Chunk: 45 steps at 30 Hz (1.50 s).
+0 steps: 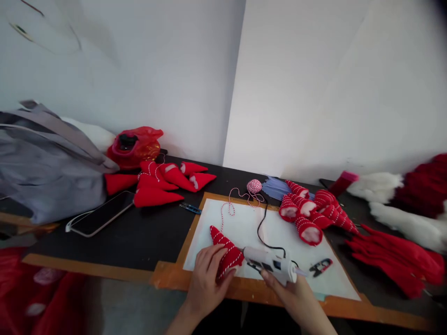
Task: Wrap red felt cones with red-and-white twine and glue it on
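Left hand [208, 281] is curling around a red felt cone [226, 253] wound with red-and-white twine, its fingers [217, 261] closing over the cone's side and holding it firmly. The cone is lying tilted across the near edge of a white mat [244, 228], its tip pointing away from the person and toward the mat's far-left corner.

Right hand [291, 298] is reaching in from the near side of the mat and gripping a white hot glue gun [274, 265], closed around its body. The gun's nozzle is pointing right, and its rear end is sitting just beside the cone. A black cord [262, 232] is trailing from the gun across the mat.

Around the white mat:
- Beyond its far edge, a twine ball [254, 186] is sitting, with loose twine [226, 204] looping down onto the mat.
- Past its far-right corner, striped cones [307, 209] are lying in a heap.
- Beyond its left side, plain red cones [153, 186] are lying near a smartphone [99, 213], and blue thread snips [190, 208] are lying just off its left corner.
- On its right part, red-and-black thread snips [320, 267] are resting.
- Well right of it, white fluffy trim [375, 186] and red felt pieces [394, 260] are piling up on the black table [157, 237].
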Motion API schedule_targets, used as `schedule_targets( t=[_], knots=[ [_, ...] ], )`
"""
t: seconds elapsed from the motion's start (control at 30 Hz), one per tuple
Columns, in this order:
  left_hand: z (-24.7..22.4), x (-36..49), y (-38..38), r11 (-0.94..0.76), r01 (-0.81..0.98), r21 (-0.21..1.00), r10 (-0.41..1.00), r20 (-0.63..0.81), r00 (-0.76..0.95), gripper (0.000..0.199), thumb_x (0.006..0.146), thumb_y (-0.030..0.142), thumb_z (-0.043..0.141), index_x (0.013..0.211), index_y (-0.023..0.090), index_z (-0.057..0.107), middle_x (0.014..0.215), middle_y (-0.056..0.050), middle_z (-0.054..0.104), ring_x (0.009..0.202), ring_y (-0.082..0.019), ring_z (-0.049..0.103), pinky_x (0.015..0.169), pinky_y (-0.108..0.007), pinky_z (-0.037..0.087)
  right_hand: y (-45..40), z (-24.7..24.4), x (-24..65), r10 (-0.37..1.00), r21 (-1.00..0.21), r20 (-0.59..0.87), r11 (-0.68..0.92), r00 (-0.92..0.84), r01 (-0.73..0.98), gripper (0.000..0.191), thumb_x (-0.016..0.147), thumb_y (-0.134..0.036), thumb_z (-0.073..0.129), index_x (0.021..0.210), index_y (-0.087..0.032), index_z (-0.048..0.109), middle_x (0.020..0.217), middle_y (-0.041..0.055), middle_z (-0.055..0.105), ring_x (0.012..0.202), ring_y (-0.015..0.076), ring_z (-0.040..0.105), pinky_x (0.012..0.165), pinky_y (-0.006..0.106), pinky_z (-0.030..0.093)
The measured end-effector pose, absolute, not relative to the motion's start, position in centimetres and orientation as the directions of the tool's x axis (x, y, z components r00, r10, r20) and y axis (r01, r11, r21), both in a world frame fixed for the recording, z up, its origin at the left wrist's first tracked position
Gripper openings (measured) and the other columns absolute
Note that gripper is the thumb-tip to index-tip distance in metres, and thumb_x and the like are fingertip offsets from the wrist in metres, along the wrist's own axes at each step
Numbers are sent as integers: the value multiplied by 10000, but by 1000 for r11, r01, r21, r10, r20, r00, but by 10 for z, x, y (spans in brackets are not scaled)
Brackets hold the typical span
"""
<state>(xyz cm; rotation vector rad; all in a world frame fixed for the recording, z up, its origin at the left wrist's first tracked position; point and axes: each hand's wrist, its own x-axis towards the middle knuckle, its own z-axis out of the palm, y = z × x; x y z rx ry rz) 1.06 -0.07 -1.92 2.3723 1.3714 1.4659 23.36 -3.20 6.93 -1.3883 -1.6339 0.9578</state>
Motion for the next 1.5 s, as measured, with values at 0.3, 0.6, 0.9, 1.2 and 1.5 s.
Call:
schedule_targets(
  t=[0.3,0.6,0.9,1.2,1.5],
  knots=[
    [-20,11,0,-619,659,427,694,691,204,370,900,236,649,1255,174,568,1218,-140,624,1113,-283,585,952,-454,500,-20,64,227,988,-934,53,99,-142,343,247,880,-434,654,875,-202,740,858,59,761,843,269,695,826,357,568],
    [-23,9,0,-632,651,422,681,702,206,340,913,152,582,1253,154,568,1220,-152,599,1114,-280,565,951,-462,481,-17,65,220,983,-917,-64,9,-170,398,316,909,-494,617,854,-200,717,892,60,755,1012,269,673,962,348,516],
    [-35,3,6,-676,634,376,627,746,227,317,910,180,527,1209,139,625,1218,-161,623,1116,-291,570,987,-480,404,-22,79,233,980,-831,-199,-180,21,526,420,811,-613,661,815,-200,737,802,79,753,810,285,707,759,358,591],
    [-50,2,9,-660,646,385,652,720,237,351,863,156,560,1207,161,630,1213,-145,674,1104,-290,613,988,-477,430,-1,70,232,979,-829,-204,-186,26,528,425,814,-600,654,870,-184,719,832,85,721,800,258,675,728,339,569],
    [-51,-3,13,-667,702,249,605,731,315,333,856,201,601,1181,185,671,1192,-112,711,1086,-255,650,991,-415,450,15,65,235,957,-819,-246,-122,-153,560,340,862,-517,637,949,-201,725,845,73,729,800,244,675,736,311,568]
  ],
)
